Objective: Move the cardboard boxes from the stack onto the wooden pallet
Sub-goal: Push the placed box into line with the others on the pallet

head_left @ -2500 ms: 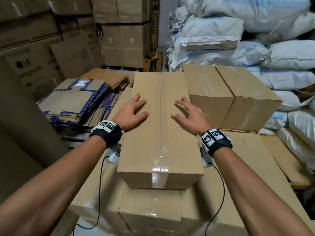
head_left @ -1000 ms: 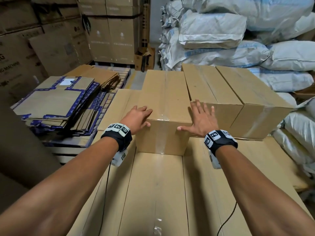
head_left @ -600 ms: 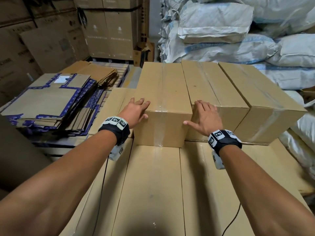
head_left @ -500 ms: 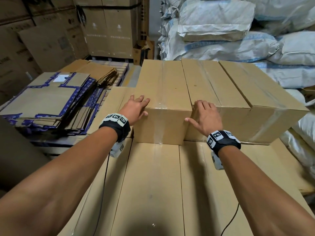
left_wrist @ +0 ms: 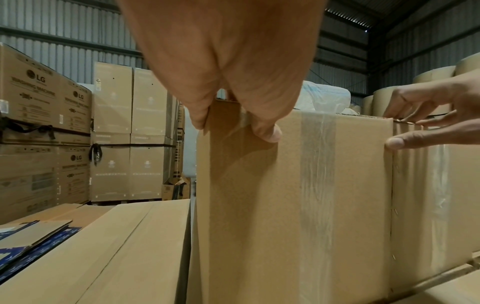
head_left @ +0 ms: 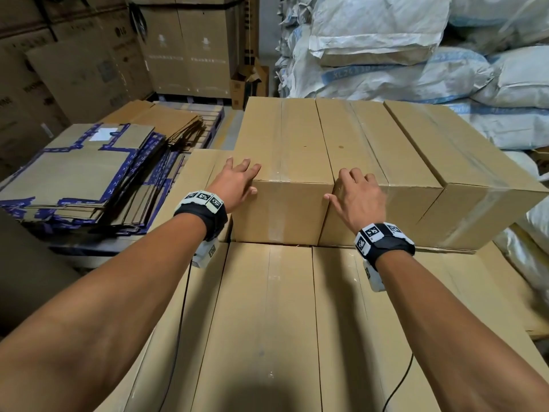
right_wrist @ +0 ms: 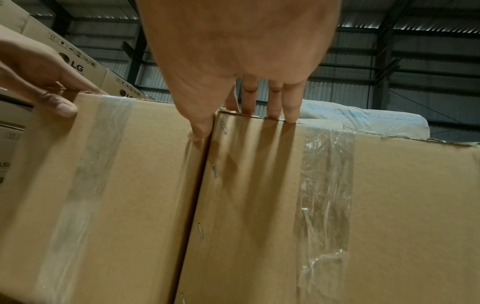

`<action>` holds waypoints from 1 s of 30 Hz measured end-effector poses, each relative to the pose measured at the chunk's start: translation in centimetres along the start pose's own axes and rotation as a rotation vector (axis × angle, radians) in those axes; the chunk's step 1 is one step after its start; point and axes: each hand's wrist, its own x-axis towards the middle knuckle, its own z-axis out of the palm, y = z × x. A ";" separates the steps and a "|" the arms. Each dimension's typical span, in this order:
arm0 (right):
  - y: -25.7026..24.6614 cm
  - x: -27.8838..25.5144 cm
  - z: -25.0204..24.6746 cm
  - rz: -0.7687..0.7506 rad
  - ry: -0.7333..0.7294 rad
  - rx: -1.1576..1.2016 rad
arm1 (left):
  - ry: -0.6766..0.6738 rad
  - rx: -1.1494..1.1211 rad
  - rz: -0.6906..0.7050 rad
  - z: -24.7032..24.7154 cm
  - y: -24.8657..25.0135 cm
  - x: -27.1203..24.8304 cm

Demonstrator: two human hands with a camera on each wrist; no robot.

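Now, standing beside this person, what I would watch for is a crooked set-down and a caught finger. At the far left sits a pile of flattened cartons (head_left: 86,173) with blue print, well apart from the work. Next comes the left hand (head_left: 237,185), its grip loose and wide: the fingers lie nearly straight over the near left corner of the left box (head_left: 285,162) and the thumb presses the box's near face; nothing is clasped. That box rests on a lower layer of boxes (head_left: 267,322), at its far side, touching the middle box (head_left: 368,156) along their long sides; the wooden pallet itself I cannot see beneath all this. The right hand (head_left: 356,200) lies at the seam between the two, fingers resting straight on the middle box's near top edge, thumb against the left box's face beside the seam, holding neither. A right box (head_left: 463,173) closes the row, and white sacks (head_left: 386,40) are heaped behind it. If the left hand shoves harder than the right, I would expect the left box to skew and open a wedge at the seam. The thumb beside that seam could be pinched should the box slide sideways. Metal staples show along the middle box's near corner and might scratch a thumb dragged across them. Glossy tape on the near faces looks slippery to push against.
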 end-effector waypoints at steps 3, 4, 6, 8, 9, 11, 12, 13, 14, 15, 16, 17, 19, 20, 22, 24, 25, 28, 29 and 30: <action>-0.1 0.1 -0.1 0.010 0.004 0.006 | -0.009 -0.002 -0.005 0.1 0.0 0.3; -0.2 0.2 -0.1 0.011 0.002 0.006 | -0.011 -0.002 -0.010 0.1 0.0 0.3; -0.5 0.3 -0.2 0.020 -0.019 0.007 | -0.018 0.006 -0.022 0.1 0.1 0.4; -0.6 0.1 -0.2 0.024 -0.038 0.015 | -0.033 0.025 -0.031 0.0 0.4 0.3; -0.6 0.0 -0.2 0.024 -0.047 0.023 | -0.046 0.035 -0.038 0.0 0.5 0.2; -0.5 -0.3 -0.3 0.020 -0.080 0.056 | -0.082 0.058 -0.072 -0.1 1.0 -0.3; -0.6 -0.4 -0.4 0.015 -0.112 0.074 | -0.092 0.077 -0.095 -0.1 1.3 -0.6; -0.5 -0.6 -0.4 0.008 -0.157 0.087 | -0.091 0.098 -0.116 0.0 1.8 -1.2; -0.5 -0.7 -0.5 -0.003 -0.211 0.092 | -0.083 0.119 -0.133 0.1 2.3 -1.9; -0.5 -0.8 -0.7 -0.016 -0.266 0.093 | -0.069 0.135 -0.138 0.2 2.9 -2.7; -0.5 -1.2 -0.9 -0.018 -0.314 0.106 | -0.052 0.146 -0.130 0.3 3.6 -3.7; -0.4 -1.7 -1.2 -0.012 -0.346 0.136 | -0.034 0.149 -0.117 0.4 4.4 -4.8; -0.5 -3.7 -2.0 0.000 -0.364 0.251 | -0.005 0.118 -0.103 0.6 6.0 -7.6; -0.6 -5.1 -2.3 0.004 -0.367 0.313 | 0.004 0.085 -0.101 0.9 6.8 -9.0; -1.0 -9.0 -2.9 0.008 -0.382 0.404 | 0.006 -0.017 -0.105 1.8 8.4 -12.2; -1.4 -13.5 -3.2 0.028 -0.375 0.485 | 0.010 -0.130 -0.120 2.9 10.4 -16.0; -1.6 -16.0 -3.3 0.041 -0.373 0.521 | 0.009 -0.182 -0.135 3.7 11.5 -18.0; -2.3 -24.1 -3.8 0.039 -0.395 0.583 | -0.018 -0.310 -0.182 6.6 15.1 -24.9; -2.4 -26.8 -3.9 0.052 -0.417 0.599 | -0.039 -0.342 -0.197 7.8 16.3 -27.2; -2.5 -29.4 -3.9 0.072 -0.444 0.613 | -0.068 -0.370 -0.214 9.0 17.5 -29.5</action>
